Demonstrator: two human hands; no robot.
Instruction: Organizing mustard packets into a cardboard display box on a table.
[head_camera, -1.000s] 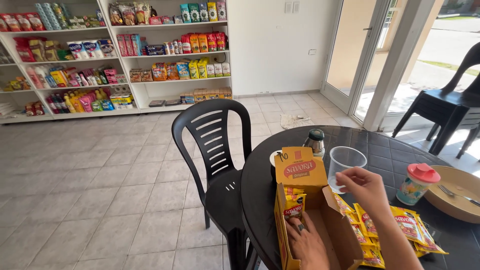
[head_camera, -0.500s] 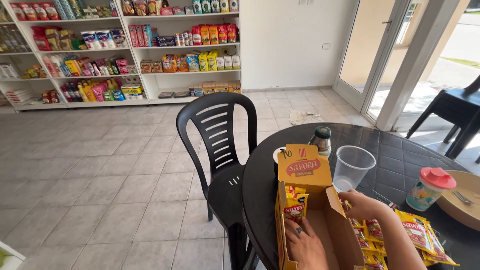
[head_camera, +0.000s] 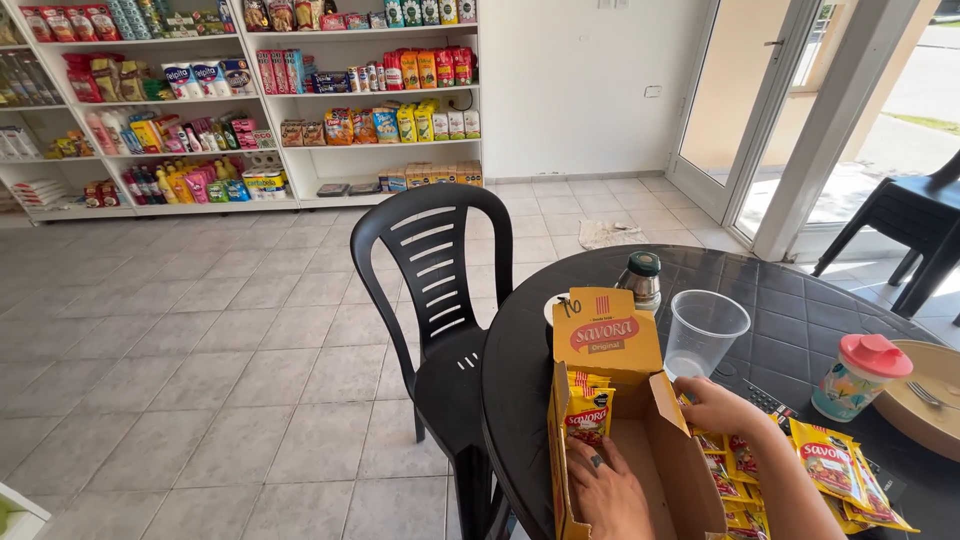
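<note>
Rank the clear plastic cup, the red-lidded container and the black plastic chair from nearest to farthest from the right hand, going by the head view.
1. Clear plastic cup: just above the right hand, on the table.
2. Red-lidded container: further off to the right, beside the wooden bowl.
3. Black plastic chair: farthest, to the left, beyond the table edge.

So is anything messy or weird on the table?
A little. Yellow sachets lie in a loose heap on the table beside the open box, some overlapping, not stacked. The left hand is inside the box and the right hand is at its edge. Nothing looks spilled or broken.
</note>
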